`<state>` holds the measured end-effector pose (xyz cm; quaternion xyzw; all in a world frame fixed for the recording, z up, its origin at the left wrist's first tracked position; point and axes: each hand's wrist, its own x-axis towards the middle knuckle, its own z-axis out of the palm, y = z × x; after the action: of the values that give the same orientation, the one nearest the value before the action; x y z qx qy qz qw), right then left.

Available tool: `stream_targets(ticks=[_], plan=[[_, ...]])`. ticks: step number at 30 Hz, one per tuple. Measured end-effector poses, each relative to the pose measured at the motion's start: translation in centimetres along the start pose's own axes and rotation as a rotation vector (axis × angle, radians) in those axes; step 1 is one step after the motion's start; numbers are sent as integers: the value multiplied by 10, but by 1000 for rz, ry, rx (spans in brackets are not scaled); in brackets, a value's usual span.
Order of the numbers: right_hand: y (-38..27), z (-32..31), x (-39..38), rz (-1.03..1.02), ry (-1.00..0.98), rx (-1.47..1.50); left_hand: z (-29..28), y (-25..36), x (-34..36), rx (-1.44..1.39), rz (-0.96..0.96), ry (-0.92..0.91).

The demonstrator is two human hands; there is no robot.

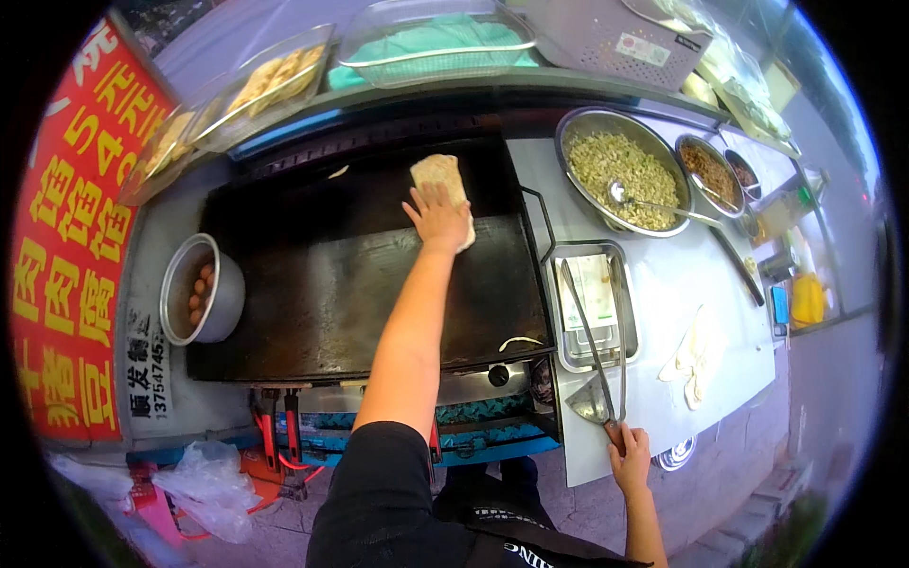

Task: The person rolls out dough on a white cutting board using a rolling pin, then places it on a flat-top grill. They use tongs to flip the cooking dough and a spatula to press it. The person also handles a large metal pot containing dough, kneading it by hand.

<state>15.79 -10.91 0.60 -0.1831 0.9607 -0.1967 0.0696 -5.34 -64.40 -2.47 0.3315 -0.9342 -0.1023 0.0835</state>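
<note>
Street-food stall, outdoors. Evidence: large black griddle (275, 303) with dough (432, 171) on it; big red signboard (71, 256) with yellow characters; white table (668, 275) carrying steel bowl (574, 129) of chopped filling (630, 170); clear trays (223, 142) of browned flatbreads (276, 78) along ledge (611, 87); grey paving (816, 417) around.

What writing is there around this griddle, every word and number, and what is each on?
Red sign: large yellow and white characters with numbers; legible, not copied here.
Pale panel beside it: black characters and digits; not copied either.
White label on the grey basket: too small to read.
Black clothing: white lettering, only partly visible.
</note>
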Motion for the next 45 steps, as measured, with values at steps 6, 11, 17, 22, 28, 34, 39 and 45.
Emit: stream_targets(ticks=[6, 11, 17, 22, 28, 34, 39, 45], plan=[[2, -3, -3, 27, 33, -1, -37, 31, 1, -48, -13, -62], [19, -27, -23, 93, 158, -3, -55, 90, -84, -497, 420, 207], [103, -48, -36, 309, 401, 39, -80, 205, -257, -1029, 597, -541], [201, -82, 43, 316, 503, 113, -2, 288, -325, -1038, 506, -924], [359, -145, 260, 77, 665, -198, 89, 368, -357, -900, 359, -392], [399, -163, 359, 137, 610, -596, 66, 391, -366, -601, 344, -329], [289, -157, 209, -34, -240, 140, 32, 385, -360, -356, 441, -508], [251, -111, 89, 6, -80, 399, 46, 378, -357, -408, 368, -582]])
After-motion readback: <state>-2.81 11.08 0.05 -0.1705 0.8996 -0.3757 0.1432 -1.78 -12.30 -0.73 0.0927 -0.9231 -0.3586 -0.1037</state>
